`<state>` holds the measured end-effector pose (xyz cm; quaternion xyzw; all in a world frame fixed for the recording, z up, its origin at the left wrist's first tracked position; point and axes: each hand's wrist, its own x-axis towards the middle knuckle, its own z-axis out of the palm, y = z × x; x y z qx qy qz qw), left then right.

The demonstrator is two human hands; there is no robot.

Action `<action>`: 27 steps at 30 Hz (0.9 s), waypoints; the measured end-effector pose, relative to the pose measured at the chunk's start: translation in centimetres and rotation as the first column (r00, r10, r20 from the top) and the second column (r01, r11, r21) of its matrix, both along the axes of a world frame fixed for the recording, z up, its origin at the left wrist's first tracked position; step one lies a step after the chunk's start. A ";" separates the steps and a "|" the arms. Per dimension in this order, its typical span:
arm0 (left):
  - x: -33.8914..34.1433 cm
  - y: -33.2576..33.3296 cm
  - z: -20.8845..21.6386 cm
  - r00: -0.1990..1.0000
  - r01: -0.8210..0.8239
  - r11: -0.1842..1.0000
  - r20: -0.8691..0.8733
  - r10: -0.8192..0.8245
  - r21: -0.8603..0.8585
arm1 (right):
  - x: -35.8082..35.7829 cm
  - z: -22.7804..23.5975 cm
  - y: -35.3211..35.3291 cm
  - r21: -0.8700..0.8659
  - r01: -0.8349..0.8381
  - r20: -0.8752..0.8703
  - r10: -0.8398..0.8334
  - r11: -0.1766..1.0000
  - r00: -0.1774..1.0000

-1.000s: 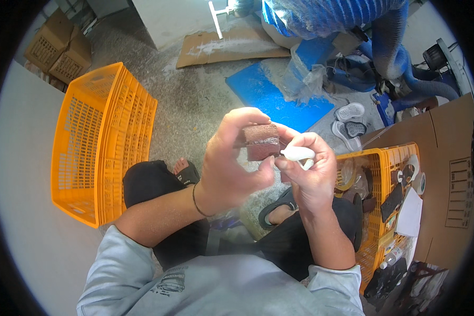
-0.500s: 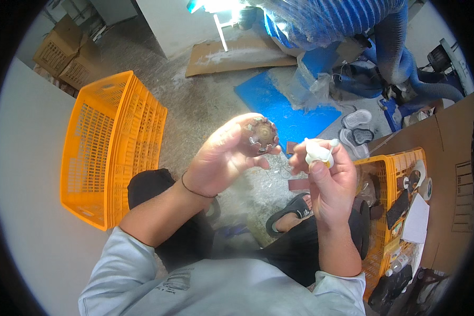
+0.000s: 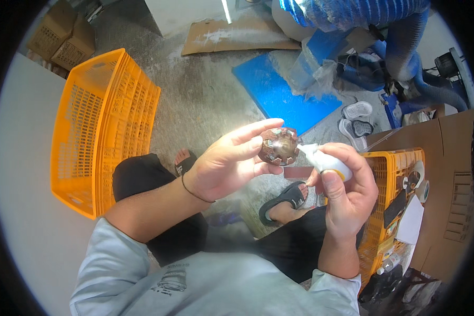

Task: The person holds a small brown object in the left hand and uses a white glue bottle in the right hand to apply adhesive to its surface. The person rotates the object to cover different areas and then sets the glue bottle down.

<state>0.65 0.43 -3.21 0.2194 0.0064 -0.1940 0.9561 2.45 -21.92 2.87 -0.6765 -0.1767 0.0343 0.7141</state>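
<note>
My left hand (image 3: 224, 163) grips a brown, glossy round piece (image 3: 280, 146) with a jagged, notched rim, between thumb and fingers. What the piece is made of I cannot tell. In my right hand (image 3: 350, 195) is a small white squeeze bottle (image 3: 329, 162) with a narrow tip and a yellow band. The bottle lies tilted, its tip pointing left at the right edge of the brown piece. Whether tip and rim touch cannot be made out.
Stacked orange crates (image 3: 102, 134) stand at the left. Another orange crate (image 3: 376, 226), carrying a white sheet (image 3: 410, 224) and small items, is close on my right. A blue board (image 3: 284, 97) lies on the floor ahead, near grey-white shoe soles (image 3: 355, 110) and a blue ribbed hose (image 3: 405, 47).
The bottle has turned from upright to tilted, and its tip has come over to the brown piece. My left hand has shifted right and turned the piece.
</note>
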 end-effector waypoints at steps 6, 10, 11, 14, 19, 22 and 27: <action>-0.1 -0.1 -0.4 1.000 -0.021 1.000 -0.016 0.021 0.018 | -0.6 -0.7 -0.2 -0.133 0.020 0.130 -0.002 0.991 0.991; -0.2 -0.2 -0.6 1.000 -0.026 1.000 -0.016 0.026 -0.007 | -0.6 -0.8 -0.1 -0.133 0.031 0.126 -0.014 0.991 0.992; -0.2 -0.2 -0.6 1.000 -0.025 1.000 -0.015 0.024 -0.018 | -0.6 -0.9 0.0 -0.127 0.044 0.128 -0.027 0.991 0.991; -0.3 -0.2 -0.5 1.000 -0.020 1.000 -0.006 0.020 -0.008 | -0.5 -0.8 0.4 -0.088 0.094 0.138 -0.081 0.992 0.987; -0.4 -0.3 -0.2 0.999 -0.038 0.999 0.024 0.038 -0.002 | -0.1 -0.7 0.5 -0.038 0.118 0.105 -0.113 0.992 0.988; -0.3 -0.3 -0.1 0.999 -0.026 0.999 0.030 0.026 0.020 | -0.1 -0.7 0.6 -0.010 0.128 0.088 -0.126 0.992 0.988; -0.2 -0.3 -0.1 1.000 0.003 1.000 0.009 -0.003 0.021 | -0.1 -0.8 0.7 -0.013 0.126 0.097 -0.124 0.992 0.988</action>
